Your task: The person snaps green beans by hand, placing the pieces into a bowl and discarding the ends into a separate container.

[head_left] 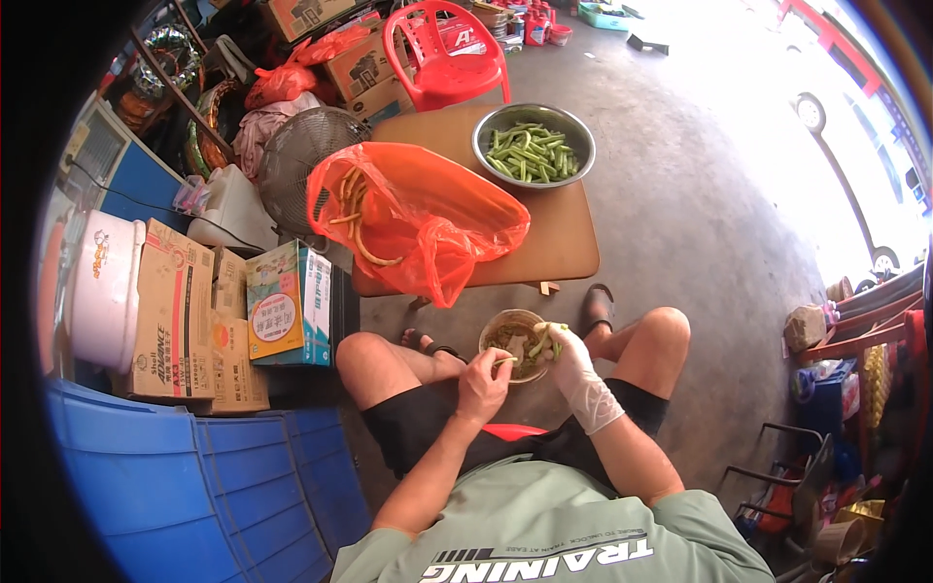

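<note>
A pale green shirt [554, 530] with lettering across the chest fills the bottom of the view, worn by the seated person looking down at their own lap, with black shorts [413, 428] and bare knees spread apart above a grey concrete floor [700, 243]. The bare left hand [483, 384] is curled, its fingertips pinched on a thin pale bean piece [504, 361]. The right hand [573, 364], in a white glove, is closed around a small bunch of green beans [544, 340], held just above a small round bowl of trimmings [512, 342] that sits on the floor between the feet. Both hands are close together over this bowl. Beyond the knees stands a low wooden table [564, 233]. On its far end rests a metal bowl [534, 146] filled with cut green bean pieces. On its near left side lies an open orange plastic bag [428, 219] with long yellowish-green beans [355, 209] spilling from its mouth. A red plastic chair [447, 53] stands behind the table. To the left are a standing fan [296, 165], stacked cardboard boxes [175, 311] and a white appliance [102, 287], with blue plastic crates [185, 486] nearest the lower left corner.
</note>
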The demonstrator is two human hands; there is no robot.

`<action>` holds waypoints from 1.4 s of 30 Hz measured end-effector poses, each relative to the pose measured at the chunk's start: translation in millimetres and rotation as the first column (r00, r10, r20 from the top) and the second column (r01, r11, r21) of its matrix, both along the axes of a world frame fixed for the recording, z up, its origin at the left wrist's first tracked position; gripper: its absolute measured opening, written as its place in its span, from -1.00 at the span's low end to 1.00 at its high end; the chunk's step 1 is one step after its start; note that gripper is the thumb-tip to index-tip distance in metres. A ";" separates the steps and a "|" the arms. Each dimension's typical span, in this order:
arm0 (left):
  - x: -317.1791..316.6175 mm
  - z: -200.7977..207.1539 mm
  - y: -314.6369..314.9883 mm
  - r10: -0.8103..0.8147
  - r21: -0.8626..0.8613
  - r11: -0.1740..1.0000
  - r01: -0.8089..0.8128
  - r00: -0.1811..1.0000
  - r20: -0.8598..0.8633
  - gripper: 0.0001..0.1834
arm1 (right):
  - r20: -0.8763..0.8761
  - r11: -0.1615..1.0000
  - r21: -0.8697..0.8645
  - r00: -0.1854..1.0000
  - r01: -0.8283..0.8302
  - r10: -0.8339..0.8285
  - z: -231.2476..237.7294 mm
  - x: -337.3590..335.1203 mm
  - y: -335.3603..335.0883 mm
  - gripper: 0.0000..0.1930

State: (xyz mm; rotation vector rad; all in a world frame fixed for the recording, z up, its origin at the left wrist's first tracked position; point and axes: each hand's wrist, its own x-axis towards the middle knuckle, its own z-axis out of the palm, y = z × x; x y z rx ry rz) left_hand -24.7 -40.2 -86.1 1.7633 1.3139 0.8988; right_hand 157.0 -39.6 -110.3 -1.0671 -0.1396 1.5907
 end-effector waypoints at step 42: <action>-14.5 -86.1 -11.5 -0.171 -0.318 0.937 0.145 0.984 -0.055 -0.61 | 0.228 0.957 0.149 0.950 -0.250 0.213 186.1 51.7 285.2 -0.38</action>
